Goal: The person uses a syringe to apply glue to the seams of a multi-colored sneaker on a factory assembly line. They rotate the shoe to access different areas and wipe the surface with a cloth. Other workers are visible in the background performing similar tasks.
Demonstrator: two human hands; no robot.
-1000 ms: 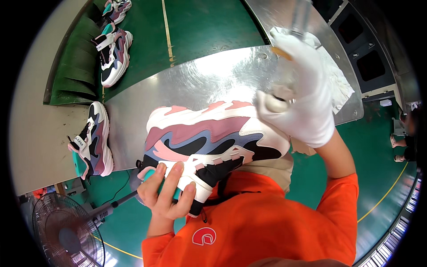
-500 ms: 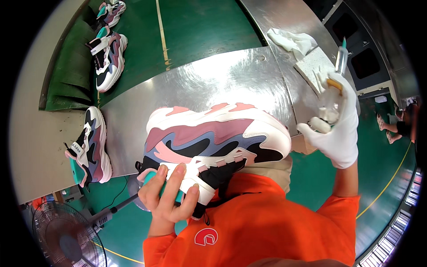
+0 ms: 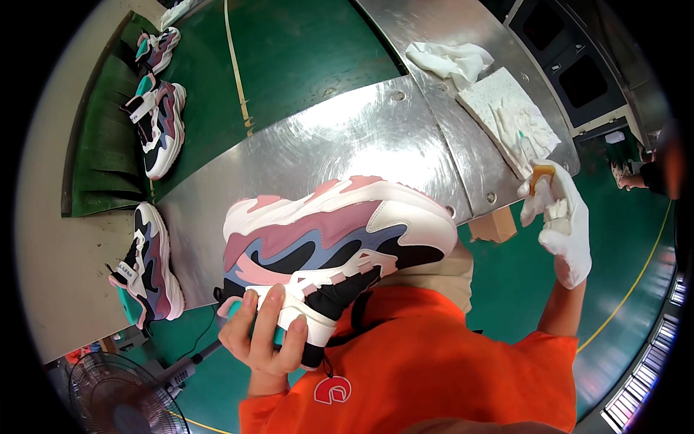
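My bare left hand [image 3: 264,336] grips a sneaker [image 3: 311,231] by its ankle collar. The shoe lies on its side at the metal table's near edge, its white and pink sole facing away from me and its toe to the right. It has mauve, blue, black and pink panels. In its white glove, my right hand [image 3: 567,224] is closed round a syringe [image 3: 542,176] with an amber flange and a teal tip. That tip is at the near edge of a speckled white pad [image 3: 499,108]; I cannot tell whether they touch.
A crumpled white cloth [image 3: 452,61] lies beyond the pad on the metal table [image 3: 347,123]. Matching sneakers [image 3: 148,267] line the left side, some on the green belt [image 3: 303,58]. A fan [image 3: 126,398] stands lower left, a cardboard box [image 3: 495,226] below the table edge.
My right hand has lowered and turned, bringing the syringe tip down to the pad's edge. My left hand keeps its hold on the sneaker. The whole view has shifted slightly.
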